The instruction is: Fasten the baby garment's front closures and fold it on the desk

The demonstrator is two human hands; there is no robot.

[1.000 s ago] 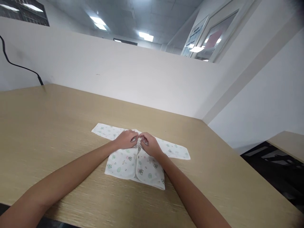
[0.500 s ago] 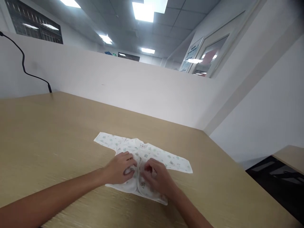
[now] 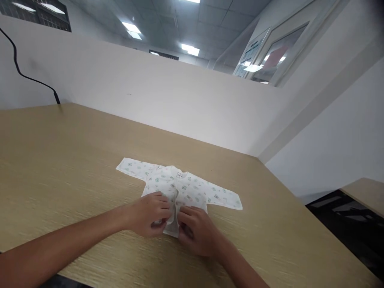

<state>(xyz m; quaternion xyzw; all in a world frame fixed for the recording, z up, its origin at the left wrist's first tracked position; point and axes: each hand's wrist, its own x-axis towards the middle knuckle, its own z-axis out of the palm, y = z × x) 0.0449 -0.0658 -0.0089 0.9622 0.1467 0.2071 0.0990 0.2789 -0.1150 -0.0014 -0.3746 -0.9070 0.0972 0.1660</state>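
Observation:
A small white baby shirt (image 3: 194,188) with a pale green and brown print lies on the table, sleeves spread to both sides and collar pointing away from me. Its front is split down the middle, and a neck label shows inside the collar. On the left front panel, my left hand (image 3: 151,214) has its fingers curled in and closed on the cloth near the front edge. My right hand (image 3: 196,230) is closed in the same way on the right panel, low beside the opening. Both hands cover much of the lower shirt, and the gripped cloth is partly hidden.
The wooden table (image 3: 90,148) extends around the shirt. Behind it rises a white partition (image 3: 168,100), with a black cable (image 3: 36,80) at the left. A dark open-fronted unit (image 3: 345,224) stands at the right edge.
Both hands have closed on the front panels, and the lower cloth has drawn apart at the opening and now shows less around the hands. The view has tilted down slightly.

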